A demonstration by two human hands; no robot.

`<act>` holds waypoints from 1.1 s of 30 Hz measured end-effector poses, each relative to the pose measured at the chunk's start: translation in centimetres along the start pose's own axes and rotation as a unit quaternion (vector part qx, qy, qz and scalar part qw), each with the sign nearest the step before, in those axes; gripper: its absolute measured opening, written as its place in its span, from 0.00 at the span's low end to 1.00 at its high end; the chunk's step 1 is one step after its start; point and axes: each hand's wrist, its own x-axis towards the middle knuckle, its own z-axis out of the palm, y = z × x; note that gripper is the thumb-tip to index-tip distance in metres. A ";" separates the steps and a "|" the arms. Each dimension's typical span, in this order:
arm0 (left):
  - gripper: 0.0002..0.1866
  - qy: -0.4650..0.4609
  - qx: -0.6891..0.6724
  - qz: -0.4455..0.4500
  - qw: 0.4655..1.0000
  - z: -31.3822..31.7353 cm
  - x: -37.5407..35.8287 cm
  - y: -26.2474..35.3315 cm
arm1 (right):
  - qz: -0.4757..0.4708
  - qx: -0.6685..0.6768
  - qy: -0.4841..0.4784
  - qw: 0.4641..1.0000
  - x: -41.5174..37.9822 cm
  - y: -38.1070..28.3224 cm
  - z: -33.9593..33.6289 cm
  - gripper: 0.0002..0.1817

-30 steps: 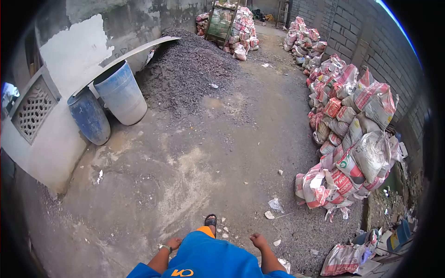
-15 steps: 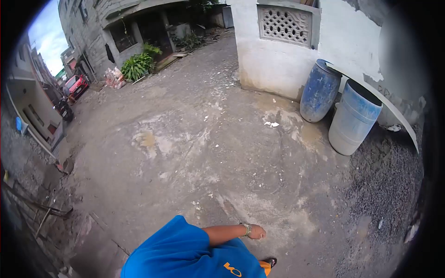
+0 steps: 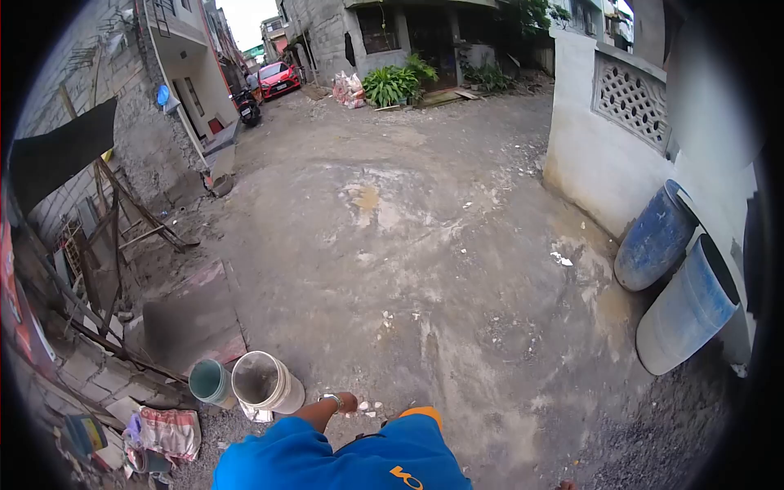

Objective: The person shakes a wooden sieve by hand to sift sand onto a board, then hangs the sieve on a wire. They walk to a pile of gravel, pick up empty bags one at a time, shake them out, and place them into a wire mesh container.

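Observation:
My left hand (image 3: 347,402), with a band or watch at the wrist, hangs low in front of my blue shirt (image 3: 327,457). Its fingers look curled into a loose fist, and no object shows in it. Closest to it, on the left, stands a whitish bucket (image 3: 294,395), with a smaller green-grey bucket (image 3: 211,384) beside that. A small brown bit at the bottom edge may be my right hand (image 3: 566,485); its fingers cannot be made out. White rubble pieces (image 3: 369,407) lie on the ground near my left hand.
Two blue plastic barrels (image 3: 684,306) lean by the white wall (image 3: 588,131) on the right. Left are wooden scraps (image 3: 118,220), a flat sheet (image 3: 196,327) and a printed sack (image 3: 171,433). A red car (image 3: 278,79) and a motorbike (image 3: 246,107) stand further back.
My view has swung left, so the barrels shift right and the two buckets and sack appear. My left hand has moved left across the picture, still in a fist.

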 end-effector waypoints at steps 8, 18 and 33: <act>0.18 -0.062 -0.062 0.122 0.989 -0.9 6.5 18.4 | -0.271 0.059 -0.259 0.925 1.3 -1.3 13.5 0.17; 0.11 -0.179 0.168 0.194 0.950 -19.4 25.3 46.1 | 0.113 0.172 0.322 0.924 -3.4 29.4 -1.4 0.11; 0.19 -0.122 -0.032 0.590 0.798 -11.4 12.7 109.4 | 0.390 0.456 0.241 0.763 -19.0 46.9 2.5 0.10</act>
